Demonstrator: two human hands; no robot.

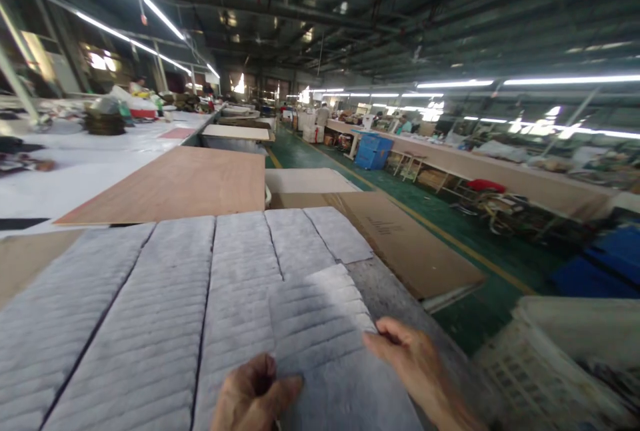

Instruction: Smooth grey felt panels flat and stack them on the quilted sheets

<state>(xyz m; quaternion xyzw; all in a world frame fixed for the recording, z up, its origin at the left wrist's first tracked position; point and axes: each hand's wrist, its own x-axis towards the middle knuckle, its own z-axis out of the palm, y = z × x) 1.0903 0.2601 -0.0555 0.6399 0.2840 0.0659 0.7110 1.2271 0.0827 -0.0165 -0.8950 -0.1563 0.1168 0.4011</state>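
A grey fabric piece with ridged cross lines (320, 324) is held up at its two sides, above the table in front of me. My left hand (255, 391) pinches its left edge between thumb and fingers. On the opposite edge, my right hand (410, 358) grips the same piece with thumb and forefinger. Beneath and to the left, several long strips of similar grey fabric (170, 291) lie side by side with dark gaps between them. The lower end of the held piece runs out of the picture.
A reddish plywood board (190, 181) lies beyond the strips. Brown cardboard (400, 231) sits past the table's right side. At lower right stands a white plastic basket (530, 358). A green-floored aisle runs back past a blue box (373, 150) and long worktables.
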